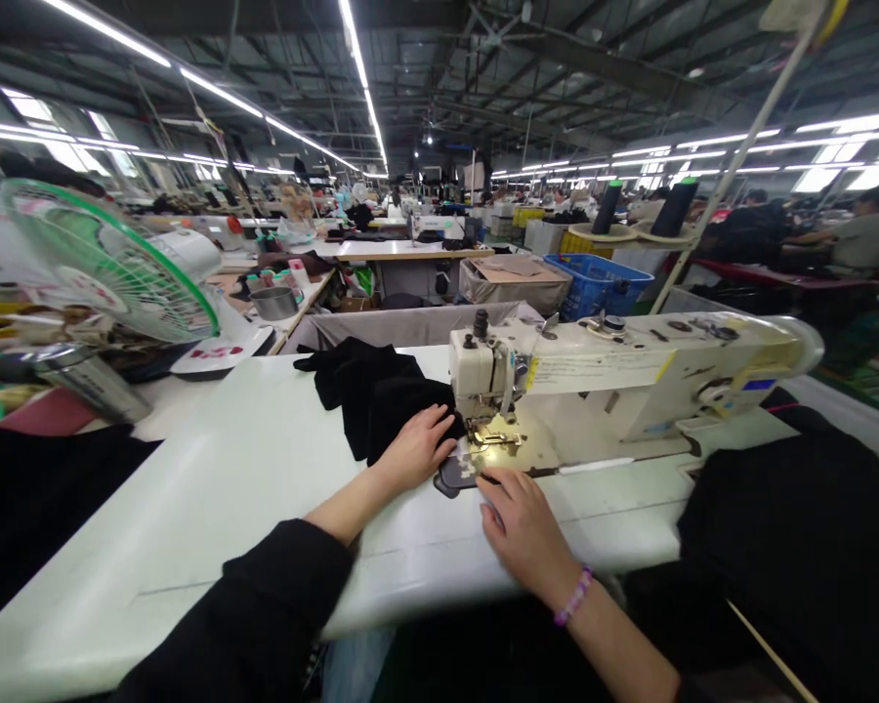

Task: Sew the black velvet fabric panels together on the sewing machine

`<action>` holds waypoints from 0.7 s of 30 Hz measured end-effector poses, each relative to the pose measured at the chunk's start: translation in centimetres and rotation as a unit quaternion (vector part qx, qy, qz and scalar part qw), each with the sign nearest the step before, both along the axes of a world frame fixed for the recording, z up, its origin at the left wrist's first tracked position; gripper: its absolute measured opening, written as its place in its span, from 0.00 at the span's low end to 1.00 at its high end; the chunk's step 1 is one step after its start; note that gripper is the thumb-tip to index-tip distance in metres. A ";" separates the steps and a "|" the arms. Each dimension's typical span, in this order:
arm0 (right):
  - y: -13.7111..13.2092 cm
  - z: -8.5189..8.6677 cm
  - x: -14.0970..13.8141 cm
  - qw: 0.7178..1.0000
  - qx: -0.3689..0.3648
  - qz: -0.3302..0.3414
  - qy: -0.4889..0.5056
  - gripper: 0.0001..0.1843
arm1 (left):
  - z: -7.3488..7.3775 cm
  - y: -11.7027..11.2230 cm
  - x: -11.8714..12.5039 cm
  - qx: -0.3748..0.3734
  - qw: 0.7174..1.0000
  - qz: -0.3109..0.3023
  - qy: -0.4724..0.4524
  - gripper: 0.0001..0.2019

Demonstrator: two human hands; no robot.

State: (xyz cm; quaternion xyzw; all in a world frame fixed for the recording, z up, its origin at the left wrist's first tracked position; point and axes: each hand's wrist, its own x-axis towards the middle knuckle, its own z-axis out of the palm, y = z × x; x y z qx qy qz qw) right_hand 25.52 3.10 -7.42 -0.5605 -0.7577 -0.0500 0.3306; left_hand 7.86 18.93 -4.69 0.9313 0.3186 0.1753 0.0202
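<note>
A cream sewing machine (615, 376) stands on the white table (212, 508). Black fabric (370, 391) lies bunched to the left of its needle. My left hand (417, 447) rests flat on that fabric, fingers stretched toward the presser foot (492, 436). A small dark piece with a light pattern (460, 469) lies under the needle area. My right hand (522, 527) lies on the table just in front of the foot, fingers bent, pressing the near edge of the small piece beside a thin tool (557, 470). A bead bracelet circles the right wrist.
A green-rimmed fan (109, 259) stands at the left. Dark cloth piles lie at the left (36, 488) and right (798, 547). A blue crate (597, 283), thread cones (674, 207) and more workstations with other people fill the hall behind.
</note>
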 end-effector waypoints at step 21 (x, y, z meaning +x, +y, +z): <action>-5.6 0.0 -1.9 0.994 0.042 0.101 0.030 0.12 | 3.9 -1.4 2.1 -0.128 0.981 0.130 0.067 0.13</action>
